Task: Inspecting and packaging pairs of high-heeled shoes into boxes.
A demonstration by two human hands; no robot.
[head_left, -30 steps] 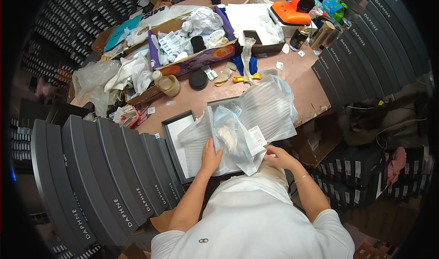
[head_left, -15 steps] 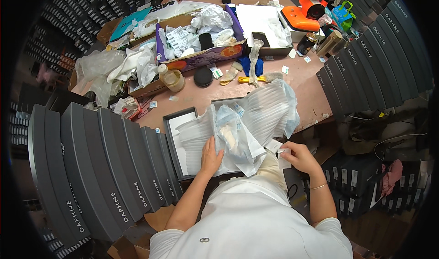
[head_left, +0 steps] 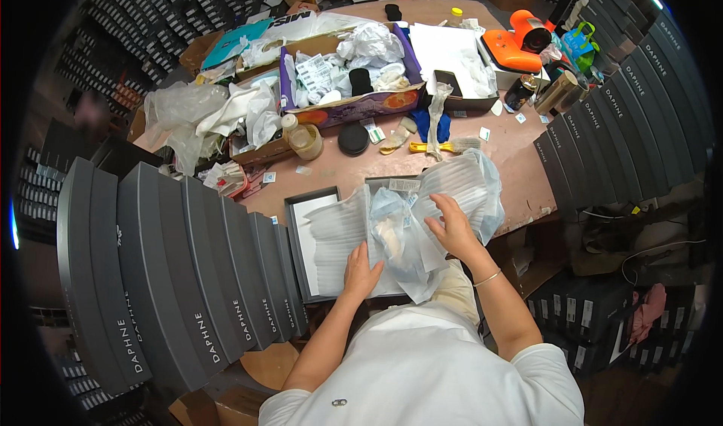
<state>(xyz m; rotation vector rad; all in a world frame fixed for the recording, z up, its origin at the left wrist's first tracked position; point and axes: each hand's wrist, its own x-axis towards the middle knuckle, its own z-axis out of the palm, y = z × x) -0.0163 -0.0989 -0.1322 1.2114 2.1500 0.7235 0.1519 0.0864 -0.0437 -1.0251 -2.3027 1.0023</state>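
A: In the head view, where is the bundle?

B: The blue-white bundle (head_left: pixel 407 249) lies on a spread white sheet (head_left: pixel 339 226), close in front of the person. Make the bundle the middle of the clock. A shallow grey box (head_left: pixel 303 217) shows out from under the sheet at nine o'clock; whether that part is base or lid, I cannot tell. A label (head_left: pixel 404 185) sits at twelve.

A: And the hands?

B: The left hand (head_left: pixel 363 273) is at seven o'clock, its grip loose and fairly wide, fingers lying against the sheet. The right hand (head_left: pixel 456 226) is at three, its grip wide, fingers spread, nothing seen in it. Whether it touches the wrap, I cannot tell.

A: What else is near?

B: On the bench (head_left: pixel 324 176), a round black case (head_left: pixel 353 139) at eleven and a yellow-handled brush (head_left: pixel 467 144) at one.

A: How would it handle?

B: Light, I'd judge. The wrap looks soft, thin, a bit slippery and easily torn; the pale thing (head_left: pixel 388 236) showing through may be firmer. I'd cup it from both sides, at three and nine, rather than pull the loose edges.
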